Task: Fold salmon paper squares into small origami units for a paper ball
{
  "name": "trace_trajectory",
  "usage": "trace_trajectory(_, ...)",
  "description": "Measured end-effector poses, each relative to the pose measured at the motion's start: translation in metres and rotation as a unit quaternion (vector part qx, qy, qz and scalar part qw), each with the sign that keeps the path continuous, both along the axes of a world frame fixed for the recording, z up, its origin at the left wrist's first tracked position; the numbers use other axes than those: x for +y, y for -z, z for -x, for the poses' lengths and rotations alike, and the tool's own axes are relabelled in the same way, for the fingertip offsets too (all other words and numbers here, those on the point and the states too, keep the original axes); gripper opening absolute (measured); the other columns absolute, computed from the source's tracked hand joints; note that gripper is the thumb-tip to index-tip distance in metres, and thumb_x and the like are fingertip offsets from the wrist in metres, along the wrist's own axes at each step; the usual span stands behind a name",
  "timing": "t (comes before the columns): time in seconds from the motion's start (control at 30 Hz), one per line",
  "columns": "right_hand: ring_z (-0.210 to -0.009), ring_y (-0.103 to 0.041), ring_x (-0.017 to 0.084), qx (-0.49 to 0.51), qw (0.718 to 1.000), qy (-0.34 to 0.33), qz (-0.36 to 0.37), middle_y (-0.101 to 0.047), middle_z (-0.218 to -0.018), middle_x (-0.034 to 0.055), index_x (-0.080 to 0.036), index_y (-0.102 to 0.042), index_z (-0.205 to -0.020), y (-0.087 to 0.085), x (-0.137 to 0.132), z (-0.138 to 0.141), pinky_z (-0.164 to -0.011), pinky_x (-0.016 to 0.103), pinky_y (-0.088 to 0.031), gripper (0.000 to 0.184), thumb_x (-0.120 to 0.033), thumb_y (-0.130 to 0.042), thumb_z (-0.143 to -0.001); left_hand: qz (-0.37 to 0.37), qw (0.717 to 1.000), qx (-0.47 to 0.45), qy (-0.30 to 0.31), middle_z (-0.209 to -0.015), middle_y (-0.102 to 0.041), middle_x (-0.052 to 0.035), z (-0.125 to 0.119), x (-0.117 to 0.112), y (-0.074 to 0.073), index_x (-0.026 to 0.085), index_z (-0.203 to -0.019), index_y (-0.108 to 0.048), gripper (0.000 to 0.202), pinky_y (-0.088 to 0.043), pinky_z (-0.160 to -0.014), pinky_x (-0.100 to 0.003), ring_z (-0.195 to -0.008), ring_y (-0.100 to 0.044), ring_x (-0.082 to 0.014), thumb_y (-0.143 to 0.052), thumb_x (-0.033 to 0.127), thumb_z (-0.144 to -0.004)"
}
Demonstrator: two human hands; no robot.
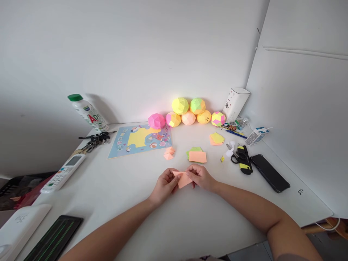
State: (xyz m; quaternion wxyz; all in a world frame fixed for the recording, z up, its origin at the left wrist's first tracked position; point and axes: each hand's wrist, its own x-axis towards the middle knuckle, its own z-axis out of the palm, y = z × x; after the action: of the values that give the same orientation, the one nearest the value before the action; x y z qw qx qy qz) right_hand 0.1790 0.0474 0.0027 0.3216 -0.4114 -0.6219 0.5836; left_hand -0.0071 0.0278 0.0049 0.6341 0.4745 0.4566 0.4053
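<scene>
Between my two hands is a folded piece of orange paper (183, 180), its lower part narrowing to a point. My left hand (165, 185) pinches its left side, thumb on top. On its right side, my right hand (200, 177) grips it with the thumb pressed on the face. Just beyond my hands lies a stack of orange paper (197, 157) over green sheets (190, 154). Small folded orange pieces (169, 153) sit to the left of that stack. Farther back on the right are yellow and orange sheets (217, 138).
Several faceted paper balls (188, 117) line the wall. Left are a bottle (89, 113), keys (99, 138), a remote (63, 173) and a blue printed sheet (122, 143). Right are scissors (235, 158), a yellow-black cutter (244, 165), a phone (269, 173) and a small box (255, 136).
</scene>
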Motion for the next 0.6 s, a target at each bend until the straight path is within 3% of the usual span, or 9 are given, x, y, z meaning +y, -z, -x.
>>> trace_trajectory(0.17, -0.042, -0.052, 0.009, 0.012, 1.0, -0.003, 0.008, -0.048, -0.05, -0.0072, -0.017, -0.052, -0.089, 0.0037, 0.0025, -0.0009, -0.04, 0.018, -0.034, 0.025, -0.041, -0.052, -0.084, -0.01, 1.0, 0.016, -0.016, -0.055, -0.04, 0.0111, -0.0001, -0.0008, -0.001, 0.021, -0.098, -0.044, 0.039, -0.035, -0.037, -0.018, -0.037, -0.045, -0.0064, -0.061, 0.047, -0.074)
trace_trajectory(0.33, -0.043, -0.048, 0.008, 0.063, 0.998, -0.002, 0.033, -0.046, -0.054, -0.007, -0.015, -0.057, -0.087, 0.0033, 0.006, -0.0012, -0.046, 0.021, -0.04, 0.026, -0.041, -0.058, -0.08, 0.001, 1.0, 0.019, 0.01, -0.054, -0.042, 0.011, 0.0027, 0.0017, -0.002, 0.021, -0.102, -0.042, 0.042, -0.032, -0.037, -0.018, -0.037, -0.044, -0.0064, -0.062, 0.046, -0.074)
trace_trajectory(0.6, -0.052, -0.044, 0.007, 0.078, 0.996, 0.012, 0.044, -0.055, -0.068, -0.002, -0.015, -0.059, -0.081, 0.0052, 0.0092, -0.0003, -0.049, 0.021, -0.037, 0.028, -0.039, -0.069, -0.071, 0.009, 0.999, 0.02, 0.047, -0.055, -0.036, 0.0107, 0.0044, 0.0012, -0.0037, 0.02, -0.104, -0.046, 0.041, -0.031, -0.04, -0.018, -0.041, -0.04, -0.0057, -0.061, 0.045, -0.075)
